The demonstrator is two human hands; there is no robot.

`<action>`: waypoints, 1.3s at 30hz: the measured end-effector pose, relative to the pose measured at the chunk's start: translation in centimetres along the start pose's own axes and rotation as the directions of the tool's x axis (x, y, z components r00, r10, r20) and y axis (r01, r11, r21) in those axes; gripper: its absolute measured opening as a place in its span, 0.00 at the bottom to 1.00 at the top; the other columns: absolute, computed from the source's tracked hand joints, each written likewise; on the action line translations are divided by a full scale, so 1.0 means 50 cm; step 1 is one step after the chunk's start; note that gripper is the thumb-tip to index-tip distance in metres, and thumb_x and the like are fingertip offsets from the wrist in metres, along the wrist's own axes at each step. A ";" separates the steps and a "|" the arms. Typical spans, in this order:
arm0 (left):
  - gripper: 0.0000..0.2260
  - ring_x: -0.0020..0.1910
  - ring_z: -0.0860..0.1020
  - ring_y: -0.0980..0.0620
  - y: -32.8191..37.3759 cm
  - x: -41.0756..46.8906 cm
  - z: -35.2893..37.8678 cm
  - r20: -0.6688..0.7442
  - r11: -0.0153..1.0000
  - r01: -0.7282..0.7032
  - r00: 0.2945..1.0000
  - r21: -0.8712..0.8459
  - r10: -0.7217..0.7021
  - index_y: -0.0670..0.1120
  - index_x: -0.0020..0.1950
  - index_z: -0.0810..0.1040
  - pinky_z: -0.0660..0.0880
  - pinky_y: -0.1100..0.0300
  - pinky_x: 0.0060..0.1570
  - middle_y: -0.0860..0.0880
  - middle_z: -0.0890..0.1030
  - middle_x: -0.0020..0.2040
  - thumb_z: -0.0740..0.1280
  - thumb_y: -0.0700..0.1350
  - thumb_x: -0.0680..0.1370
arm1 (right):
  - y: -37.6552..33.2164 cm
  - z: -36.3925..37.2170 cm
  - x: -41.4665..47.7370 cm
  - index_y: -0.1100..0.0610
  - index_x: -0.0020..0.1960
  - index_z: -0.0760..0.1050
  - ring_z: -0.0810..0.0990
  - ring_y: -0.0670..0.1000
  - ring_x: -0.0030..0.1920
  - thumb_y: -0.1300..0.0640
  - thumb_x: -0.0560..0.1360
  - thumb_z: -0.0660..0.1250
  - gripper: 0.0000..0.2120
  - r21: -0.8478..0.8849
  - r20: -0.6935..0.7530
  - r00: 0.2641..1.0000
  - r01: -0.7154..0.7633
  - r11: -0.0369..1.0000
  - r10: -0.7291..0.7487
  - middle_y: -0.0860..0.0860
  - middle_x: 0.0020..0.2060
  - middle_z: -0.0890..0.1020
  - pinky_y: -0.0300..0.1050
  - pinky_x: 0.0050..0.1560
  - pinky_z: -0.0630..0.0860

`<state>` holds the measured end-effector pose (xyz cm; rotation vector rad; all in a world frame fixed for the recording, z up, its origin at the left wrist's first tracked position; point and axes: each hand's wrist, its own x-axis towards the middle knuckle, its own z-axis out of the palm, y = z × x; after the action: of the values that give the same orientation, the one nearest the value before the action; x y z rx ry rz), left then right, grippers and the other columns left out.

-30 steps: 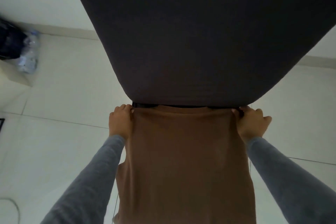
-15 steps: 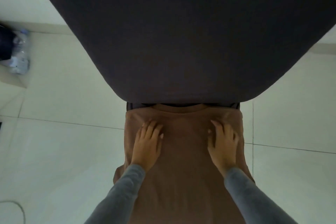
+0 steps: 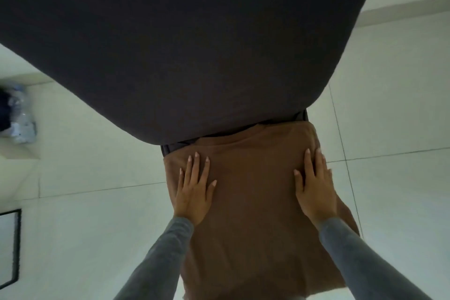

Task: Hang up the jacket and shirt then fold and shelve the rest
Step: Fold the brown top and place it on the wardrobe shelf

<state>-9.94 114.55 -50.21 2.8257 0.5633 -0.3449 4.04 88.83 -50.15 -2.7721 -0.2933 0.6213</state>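
A big dark thing (image 3: 194, 44) sits just above the spread-out brown top (image 3: 250, 202). The left grip (image 3: 193, 192) and right grip (image 3: 314, 190) press flat on it, fingers straight, holding nothing. Folding looks just begun; shelving is left.

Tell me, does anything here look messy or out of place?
Nothing much. The brown garment lies smooth under the left hand and right hand, both flat. A dark layer peeks out beyond its top edge, so the two are not quite aligned. A blurred bundle sits at the left edge.
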 end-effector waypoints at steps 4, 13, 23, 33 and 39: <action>0.24 0.74 0.56 0.48 -0.002 -0.011 -0.012 0.097 0.955 -0.294 0.952 0.035 0.289 0.45 0.75 0.59 0.64 0.44 0.68 0.44 0.60 0.75 0.52 0.53 0.80 | 0.001 0.032 -0.099 0.57 0.75 0.57 0.55 0.59 0.74 0.45 0.79 0.46 0.28 -0.067 -0.029 0.999 -0.028 0.997 0.026 0.59 0.74 0.59 0.58 0.72 0.54; 0.25 0.71 0.64 0.46 -0.056 0.043 -0.031 0.261 0.774 -0.631 0.758 0.059 0.598 0.46 0.72 0.65 0.70 0.50 0.63 0.45 0.66 0.72 0.53 0.53 0.76 | -0.114 0.121 -0.257 0.58 0.73 0.63 0.55 0.55 0.74 0.49 0.78 0.46 0.27 0.002 -0.122 0.956 -0.270 0.963 0.268 0.56 0.73 0.64 0.58 0.69 0.57; 0.27 0.73 0.57 0.45 -0.174 0.046 -0.034 0.347 0.590 -0.780 0.622 0.206 0.702 0.46 0.76 0.55 0.59 0.43 0.70 0.43 0.63 0.74 0.44 0.58 0.81 | -0.310 0.302 -0.428 0.54 0.74 0.59 0.54 0.55 0.75 0.42 0.80 0.38 0.29 0.297 -0.209 0.741 -0.574 0.763 0.639 0.53 0.74 0.62 0.61 0.69 0.59; 0.27 0.74 0.56 0.44 -0.207 0.052 -0.005 0.267 0.540 -0.823 0.568 0.175 0.779 0.46 0.76 0.56 0.51 0.44 0.72 0.43 0.60 0.75 0.42 0.59 0.82 | -0.400 0.430 -0.502 0.51 0.77 0.47 0.45 0.57 0.77 0.34 0.77 0.41 0.34 0.634 -0.156 0.511 -0.604 0.483 0.845 0.54 0.77 0.48 0.59 0.74 0.52; 0.19 0.69 0.66 0.38 -0.203 0.035 -0.012 0.005 0.836 -0.540 0.840 -0.097 0.543 0.41 0.68 0.70 0.63 0.40 0.67 0.38 0.68 0.70 0.57 0.50 0.81 | -0.461 0.456 -0.519 0.48 0.77 0.43 0.48 0.53 0.76 0.30 0.72 0.43 0.39 0.904 -0.063 0.269 -0.393 0.169 0.961 0.51 0.77 0.47 0.53 0.75 0.49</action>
<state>-12.32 124.43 -52.01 2.7271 -0.2382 -0.2409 -32.16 109.07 -52.61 -1.8086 1.3659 -0.1806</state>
